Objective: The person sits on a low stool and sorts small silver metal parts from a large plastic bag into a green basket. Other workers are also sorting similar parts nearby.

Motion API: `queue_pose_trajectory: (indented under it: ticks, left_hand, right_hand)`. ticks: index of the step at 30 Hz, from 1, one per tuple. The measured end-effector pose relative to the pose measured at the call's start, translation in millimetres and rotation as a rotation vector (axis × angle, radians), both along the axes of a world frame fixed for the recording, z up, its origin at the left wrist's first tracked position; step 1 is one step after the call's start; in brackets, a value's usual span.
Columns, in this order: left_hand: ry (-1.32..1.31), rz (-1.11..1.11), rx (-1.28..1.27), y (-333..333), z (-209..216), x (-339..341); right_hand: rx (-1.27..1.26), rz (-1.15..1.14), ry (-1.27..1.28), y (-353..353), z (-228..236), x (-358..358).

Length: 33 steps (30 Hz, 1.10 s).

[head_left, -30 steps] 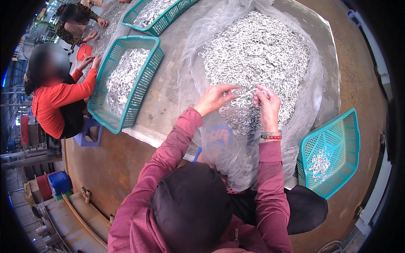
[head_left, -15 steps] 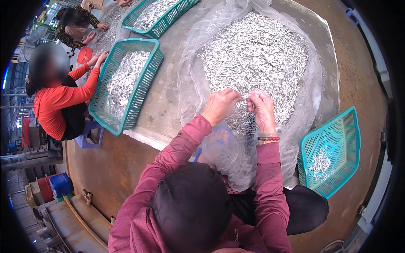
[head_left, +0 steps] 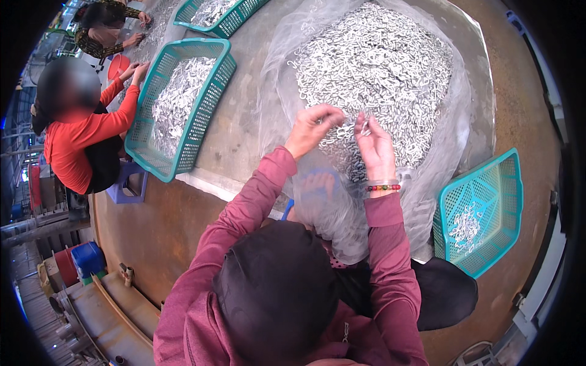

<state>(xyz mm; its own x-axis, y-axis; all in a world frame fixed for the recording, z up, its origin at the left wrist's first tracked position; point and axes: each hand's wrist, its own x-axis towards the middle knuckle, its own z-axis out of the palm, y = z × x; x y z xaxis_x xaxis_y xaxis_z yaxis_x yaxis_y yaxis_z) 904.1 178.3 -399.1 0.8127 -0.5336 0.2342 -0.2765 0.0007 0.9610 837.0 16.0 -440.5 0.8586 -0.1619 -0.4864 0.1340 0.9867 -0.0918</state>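
A wide heap of small silvery S-shaped hooks (head_left: 384,79) lies on a sheer white net in front of me. Over its near side, my left hand (head_left: 314,129) is raised with fingers bent and thumb close to the fingertips; what they hold, if anything, is too small to make out. Beside it, my right hand (head_left: 373,146), a beaded bracelet on its wrist, is turned palm up. A small silvery hook (head_left: 365,128) shows between its thumb and fingers. A gap separates the two hands.
The sheer net (head_left: 329,226) spills over the slab's near edge. At my right stands a teal basket (head_left: 488,226) with a small pile of hooks. Left are a teal basket (head_left: 201,122) of flat silvery pieces and another teal basket (head_left: 235,21). A person in orange (head_left: 91,146) sits beyond.
My hands, whose fingertips met before, have moved apart. The right palm has turned upward. The view has shifted slightly, and the person in orange still reaches past the basket.
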Motion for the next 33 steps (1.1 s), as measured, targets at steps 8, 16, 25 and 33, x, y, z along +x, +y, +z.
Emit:
queue_pose_trajectory:
  ticks: [8, 16, 25, 33]
  left_hand:
    - [1.066, -0.166, -0.403, 8, -30, 15]
    - [-0.246, 0.002, 0.779, -27, -103, 6]
    - [0.183, -0.075, 0.545, -18, -11, 38]
    - [-0.622, -0.435, 0.627, -67, 45, -7]
  right_hand:
    - [-0.311, 0.313, -0.223, -72, -10, -18]
    - [-2.269, 0.607, 0.477, -18, -55, -15]
    - [-0.535, 0.363, -0.077, -45, -43, -1]
    - [-0.017, 0.116, 0.037, -5, -14, -14]
